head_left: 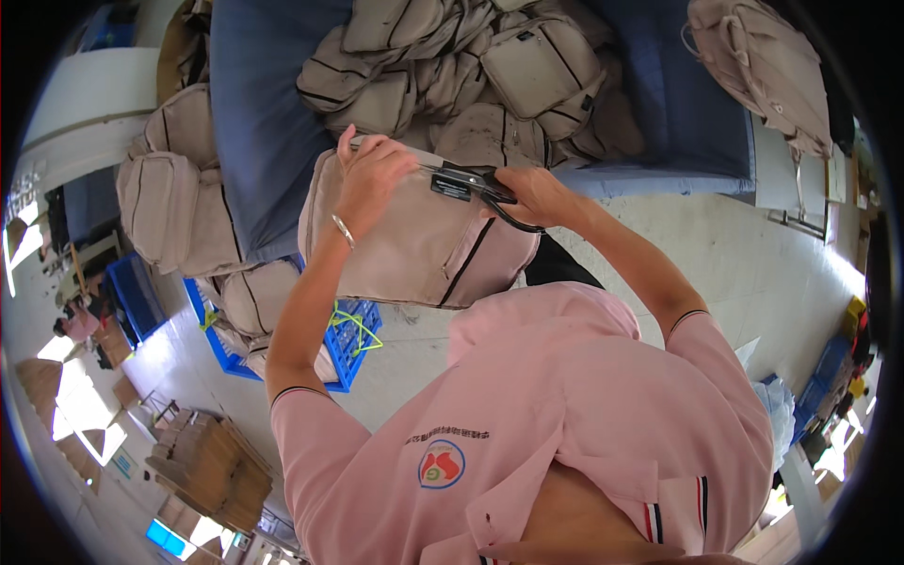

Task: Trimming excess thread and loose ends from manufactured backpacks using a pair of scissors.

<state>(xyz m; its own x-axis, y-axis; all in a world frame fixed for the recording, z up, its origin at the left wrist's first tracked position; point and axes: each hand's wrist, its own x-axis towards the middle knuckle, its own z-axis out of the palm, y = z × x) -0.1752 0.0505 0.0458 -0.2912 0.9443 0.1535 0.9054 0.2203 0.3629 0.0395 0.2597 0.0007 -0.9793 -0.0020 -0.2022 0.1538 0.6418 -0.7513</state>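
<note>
I hold a beige backpack with black zip lines up in front of my chest. My left hand, a thin bracelet on its wrist, grips the bag's top edge. My right hand is closed on black scissors, whose blades point left at a small black tag on the bag's upper edge. The two hands are about a hand's width apart. My pink shirt fills the lower part of the view.
A heap of similar beige bags lies on a blue-covered table just beyond. More bags are stacked at the left above blue plastic crates. Another bag lies at the upper right. Brown cartons stand at the lower left.
</note>
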